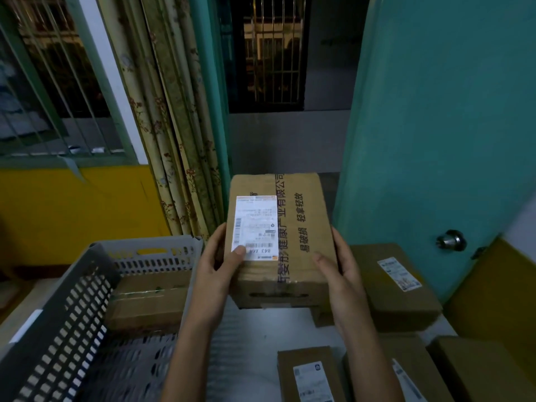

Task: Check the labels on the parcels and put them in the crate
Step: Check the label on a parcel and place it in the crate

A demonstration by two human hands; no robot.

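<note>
Parcels nearest the camera: one small carton [309, 374] with a white label, low and right of the held box, a second labelled carton [406, 372] beside it, a plain one [478, 369] further right. All lie on the pale table [249, 343].

Left hand [216, 274] grips the held box [280, 239] on its left side, thumb lying on the lower corner of the shipping label [255, 227]. Right hand [342, 274] grips the right side, thumb on top, fingers wrapped under the edge. Box is up off the table, top face toward the camera, label and printed Chinese text readable sideways, clear tape along the centre seam.

Grey perforated crate [72, 314] sits left of the held box; one taped carton [148, 303] already lies inside at its far end.

Another labelled carton [397, 282] rests on the table just right of the held box, behind the right hand.

Beyond the held box: teal door [435, 126] with a metal knob [451, 240] to the right, floral curtain [171, 126] to the left, barred window [272, 50] straight behind.
</note>
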